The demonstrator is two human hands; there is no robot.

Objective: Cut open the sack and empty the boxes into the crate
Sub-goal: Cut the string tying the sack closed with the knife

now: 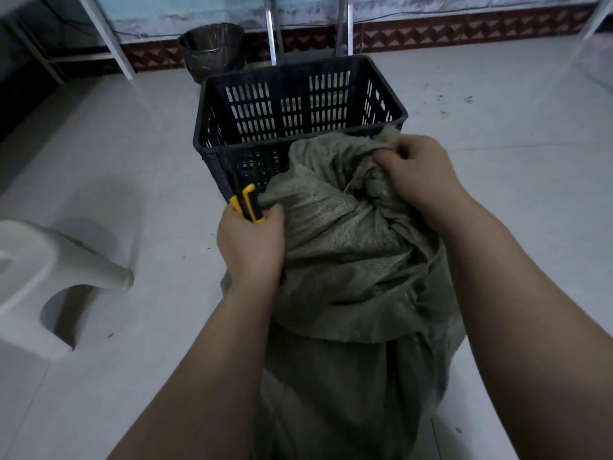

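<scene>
Knife in hand, sack top gathered, the cut not yet made.
At the left, a white stool (49,277) stands on the floor, well apart from the work. The left hand (250,244) has a closed grip around a yellow-and-black knife (247,204), whose upper end is just beside the cloth; I cannot tell if the blade is out. The green sack (341,260) stands on the floor directly in front of the black crate (238,145), and its neck seems tied. The right hand (421,174) pinches the bunched top firmly. I think it is best to pull the neck tight upward, then cut near the tie, moving the blade away from the fingers and keeping it shallow, so that the hidden boxes are not damaged.
</scene>
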